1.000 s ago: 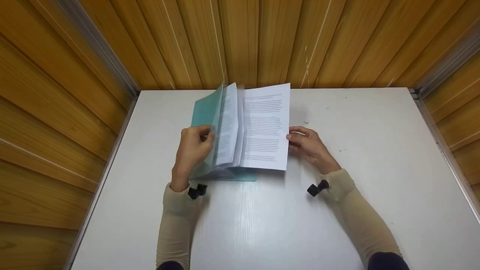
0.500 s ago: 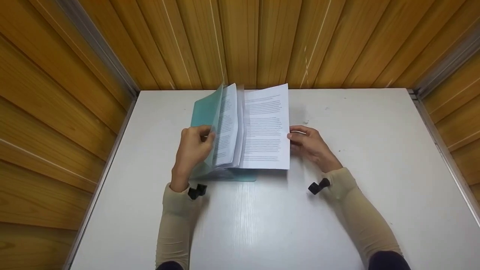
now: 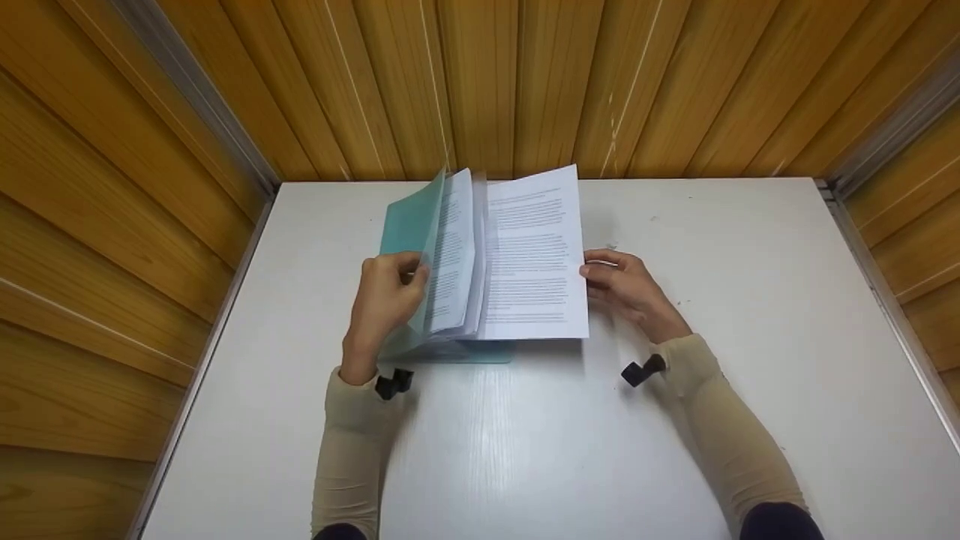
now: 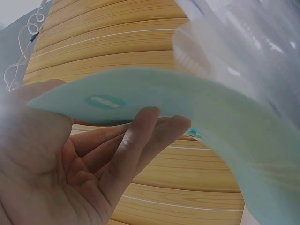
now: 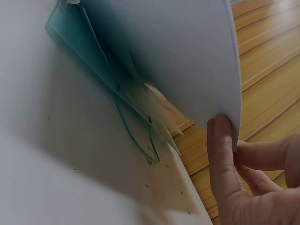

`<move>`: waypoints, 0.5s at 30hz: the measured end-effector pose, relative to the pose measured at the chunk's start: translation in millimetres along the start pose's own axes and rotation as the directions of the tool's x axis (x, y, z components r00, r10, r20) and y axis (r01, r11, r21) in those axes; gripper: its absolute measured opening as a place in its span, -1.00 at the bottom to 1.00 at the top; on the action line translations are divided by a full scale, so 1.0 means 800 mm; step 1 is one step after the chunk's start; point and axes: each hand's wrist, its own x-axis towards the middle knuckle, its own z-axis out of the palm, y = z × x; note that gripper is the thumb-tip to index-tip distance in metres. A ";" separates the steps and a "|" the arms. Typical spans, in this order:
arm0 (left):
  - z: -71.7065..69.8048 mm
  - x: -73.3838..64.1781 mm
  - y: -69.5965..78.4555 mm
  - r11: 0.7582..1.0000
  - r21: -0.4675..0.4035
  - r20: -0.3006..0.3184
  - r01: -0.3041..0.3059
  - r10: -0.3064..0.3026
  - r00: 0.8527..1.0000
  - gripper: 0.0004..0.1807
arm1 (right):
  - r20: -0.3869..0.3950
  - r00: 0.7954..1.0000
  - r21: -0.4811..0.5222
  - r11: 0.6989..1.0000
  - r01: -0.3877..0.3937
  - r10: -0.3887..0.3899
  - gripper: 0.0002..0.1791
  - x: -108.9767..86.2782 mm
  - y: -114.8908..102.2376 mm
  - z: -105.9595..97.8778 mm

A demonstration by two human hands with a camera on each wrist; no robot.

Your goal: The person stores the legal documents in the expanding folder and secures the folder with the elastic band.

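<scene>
A translucent green plastic folder (image 3: pixel 409 217) stands partly open at the far side of the table, with printed pages (image 3: pixel 452 262) between its leaves. My left hand (image 3: pixel 386 296) grips its raised cover; in the left wrist view the cover (image 4: pixel 173 89) bends over the fingers. On the folder's right, my right hand (image 3: pixel 626 289) pinches the outer edge of a white printed sheet (image 3: pixel 529 262) between thumb and fingers. The sheet's left edge is hidden among the folder's leaves. From the right wrist, the back of this paper (image 5: pixel 187 56) shows, with a green elastic loop (image 5: pixel 136 143) below.
The white table (image 3: pixel 570 457) runs up to a wood-panelled wall (image 3: pixel 555 90) behind the folder. Metal frame strips (image 3: pixel 206 334) line the table's sides. A white cable (image 4: pixel 21 56) hangs at the upper left in the left wrist view.
My right hand has shifted slightly to the right, and the printed sheet's outer edge has moved right with it. The left hand and the folder cover hold almost still.
</scene>
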 end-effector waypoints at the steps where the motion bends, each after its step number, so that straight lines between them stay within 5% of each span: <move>1: 0.000 0.000 0.000 1.000 0.000 0.001 0.000 0.000 1.000 -0.74 | 0.002 1.000 0.003 1.000 0.001 -0.001 -0.54 0.000 0.000 0.001; 15: -0.004 0.001 0.001 1.000 -0.004 0.009 0.008 -0.008 1.000 -0.73 | 0.010 1.000 0.002 1.000 0.000 0.000 -0.56 -0.003 -0.003 -0.002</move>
